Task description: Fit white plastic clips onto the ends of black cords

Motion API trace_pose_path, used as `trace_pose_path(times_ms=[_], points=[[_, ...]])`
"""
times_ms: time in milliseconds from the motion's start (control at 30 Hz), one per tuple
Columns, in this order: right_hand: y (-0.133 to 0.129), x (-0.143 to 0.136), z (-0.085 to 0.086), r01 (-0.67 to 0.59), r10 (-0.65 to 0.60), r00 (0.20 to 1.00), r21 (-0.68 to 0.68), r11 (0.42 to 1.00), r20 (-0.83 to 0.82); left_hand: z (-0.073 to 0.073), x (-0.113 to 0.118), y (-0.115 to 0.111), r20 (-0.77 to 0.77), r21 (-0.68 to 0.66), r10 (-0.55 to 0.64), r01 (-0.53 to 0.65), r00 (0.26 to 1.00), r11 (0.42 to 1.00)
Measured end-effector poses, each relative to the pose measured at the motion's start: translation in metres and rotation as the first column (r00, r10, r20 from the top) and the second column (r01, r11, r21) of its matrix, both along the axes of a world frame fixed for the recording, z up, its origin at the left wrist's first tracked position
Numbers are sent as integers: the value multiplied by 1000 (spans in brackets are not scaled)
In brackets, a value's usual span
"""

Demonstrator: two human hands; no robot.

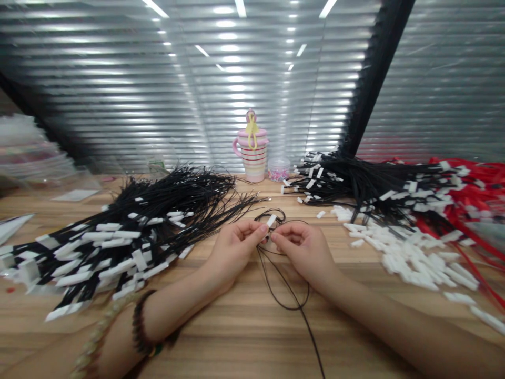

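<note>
Between left hand (232, 253) and right hand (308, 252) — white tab (271, 220), black cord (302, 309).

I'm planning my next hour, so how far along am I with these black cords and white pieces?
Looks done: probably many cords in the left heap and right heap, which show white pieces among them. In hand: one white piece in the left hand, with the right hand pinching close beside it at a black cord. Left: seemingly the loose white pieces; the count is unclear.
</note>
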State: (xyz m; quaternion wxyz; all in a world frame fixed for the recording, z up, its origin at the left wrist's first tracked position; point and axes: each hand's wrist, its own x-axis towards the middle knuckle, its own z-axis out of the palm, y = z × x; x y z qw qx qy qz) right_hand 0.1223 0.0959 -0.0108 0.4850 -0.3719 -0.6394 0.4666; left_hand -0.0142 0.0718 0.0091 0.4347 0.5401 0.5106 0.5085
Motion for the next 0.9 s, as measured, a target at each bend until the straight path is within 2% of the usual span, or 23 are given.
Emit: trace_pose_path(times_ms=[133, 233, 333, 400, 467, 567, 667, 800, 900], points=[[2, -1, 2, -38, 38, 999, 7, 999, -14, 2, -1, 1, 5, -24, 33, -33, 999, 999], [6, 2, 5, -81, 81, 997, 67, 994, 3, 8, -7, 5, 59, -21, 92, -91, 994, 996], [13, 9, 6, -46, 36, 996, 123, 991, 81, 15, -16, 12, 165, -4, 149, -150, 975, 989], [17, 14, 7, -61, 50, 991, 89, 994, 126, 20, -23, 17, 235, -10, 165, -167, 958, 986], [21, 18, 8, -140, 136, 979, 15, 990, 151, 25, -27, 19, 293, -26, 163, -162, 942, 986], [25, 21, 12, -305, 323, 937, -146, 941, 129, 31, -28, 18, 366, -42, 128, -121, 922, 992], [27, 22, 16, -390, 429, 899, -291, 874, 84, 36, -23, 13, 398, -37, 53, -42, 916, 998], [31, 23, 17, -372, 406, 914, -366, 853, 17, 37, -14, 4, 358, -47, -61, 83, 932, 995], [36, 24, 13, -403, 375, 915, -355, 844, -146, 32, -8, -2, 232, -58, -136, 154, 963, 986]])
